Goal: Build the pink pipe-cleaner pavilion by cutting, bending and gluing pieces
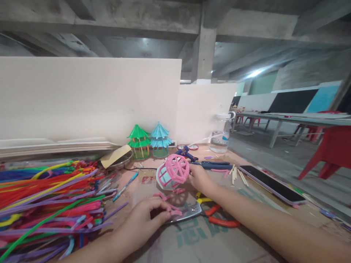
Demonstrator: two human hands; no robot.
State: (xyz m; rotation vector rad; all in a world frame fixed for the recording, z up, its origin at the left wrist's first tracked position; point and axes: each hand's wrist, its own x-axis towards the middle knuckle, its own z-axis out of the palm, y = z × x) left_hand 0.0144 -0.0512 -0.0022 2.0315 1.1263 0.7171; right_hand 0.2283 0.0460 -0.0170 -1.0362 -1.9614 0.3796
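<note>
Right hand (199, 178) grips the pink pipe-cleaner frame (173, 171), tilted just above the bench (208, 248), apparently to steady it, while left hand (146, 217), fingers curled, pinches pink offcuts (175, 212) on the metal tray (192, 210).

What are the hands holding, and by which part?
The right hand grips the pink pipe-cleaner dome at its right side; the left hand only touches short pink pieces.

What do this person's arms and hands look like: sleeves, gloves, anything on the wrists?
The left forearm and right forearm are bare, with no sleeve edge in view. The left hand and right hand are ungloved; no watch, band or ring shows on wrists or fingers.
</note>
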